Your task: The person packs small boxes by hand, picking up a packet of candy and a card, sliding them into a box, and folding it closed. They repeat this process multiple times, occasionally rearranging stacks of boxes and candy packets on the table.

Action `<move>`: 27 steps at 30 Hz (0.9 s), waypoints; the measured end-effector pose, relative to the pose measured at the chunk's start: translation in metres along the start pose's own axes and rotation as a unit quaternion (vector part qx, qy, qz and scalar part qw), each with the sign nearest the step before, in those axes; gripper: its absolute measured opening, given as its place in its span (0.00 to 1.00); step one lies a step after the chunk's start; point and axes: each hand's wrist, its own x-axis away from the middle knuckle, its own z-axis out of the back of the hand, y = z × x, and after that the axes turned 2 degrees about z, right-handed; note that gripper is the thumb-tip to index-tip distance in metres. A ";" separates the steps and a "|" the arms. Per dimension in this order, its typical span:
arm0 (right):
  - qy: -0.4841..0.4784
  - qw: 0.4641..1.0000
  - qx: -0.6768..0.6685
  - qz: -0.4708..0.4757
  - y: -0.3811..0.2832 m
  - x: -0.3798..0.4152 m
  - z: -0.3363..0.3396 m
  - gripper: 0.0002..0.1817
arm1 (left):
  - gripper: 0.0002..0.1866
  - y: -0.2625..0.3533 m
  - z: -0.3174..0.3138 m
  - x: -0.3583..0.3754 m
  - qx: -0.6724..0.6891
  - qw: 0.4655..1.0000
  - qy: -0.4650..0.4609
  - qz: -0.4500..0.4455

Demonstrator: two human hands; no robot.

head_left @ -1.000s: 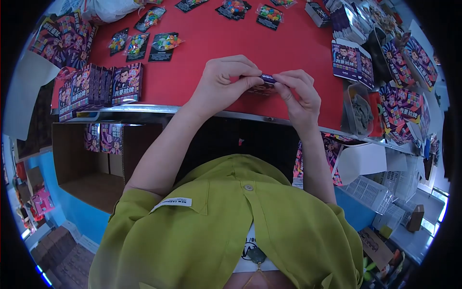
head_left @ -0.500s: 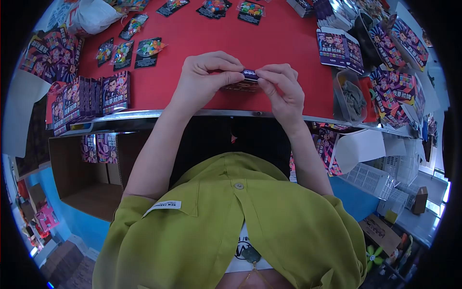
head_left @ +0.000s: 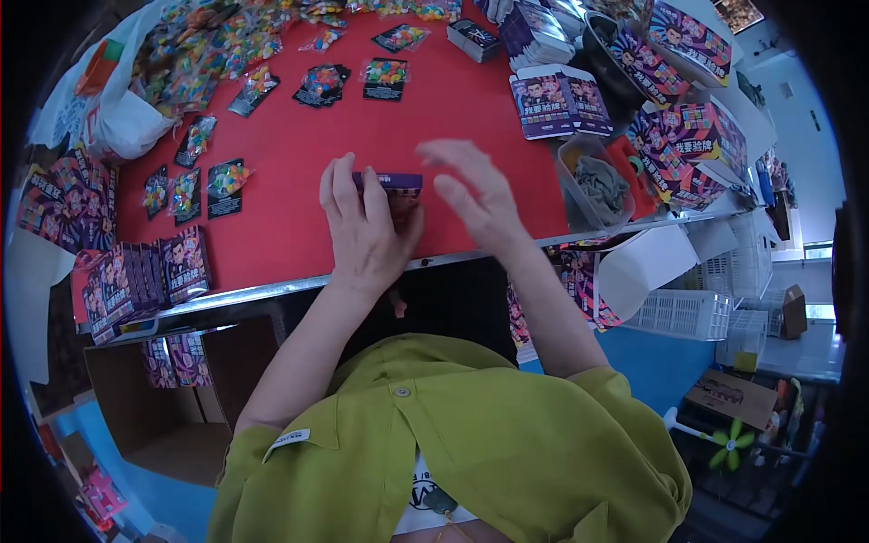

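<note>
My left hand (head_left: pixel 362 222) holds a small purple box (head_left: pixel 391 182) upright over the red table, its fingers wrapped round the left side and the narrow closed edge facing up. To the right of the box, my right hand (head_left: pixel 475 195) is apart from it, fingers spread and slightly blurred, with nothing in them. Beyond the hands lie candy packs on black cards, one of them (head_left: pixel 385 78) straight ahead and others to the left.
Filled purple boxes (head_left: pixel 136 279) stand in a row at the left front edge. Flat box blanks (head_left: pixel 561 101) and a clear tub with grey cloth (head_left: pixel 596 185) are at the right. An open cardboard box (head_left: pixel 181 443) sits below the table edge. Many candy packs (head_left: pixel 204 59) lie at the back left.
My right hand has let go of the box and opened. The box stays in my left hand, whose grip has shifted round its side. The camera view has turned, showing more of the table's back.
</note>
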 end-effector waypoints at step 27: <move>0.149 0.930 -0.188 -0.278 0.023 -0.044 0.042 0.19 | 0.31 -0.142 0.107 0.013 -0.111 0.989 0.012 0.094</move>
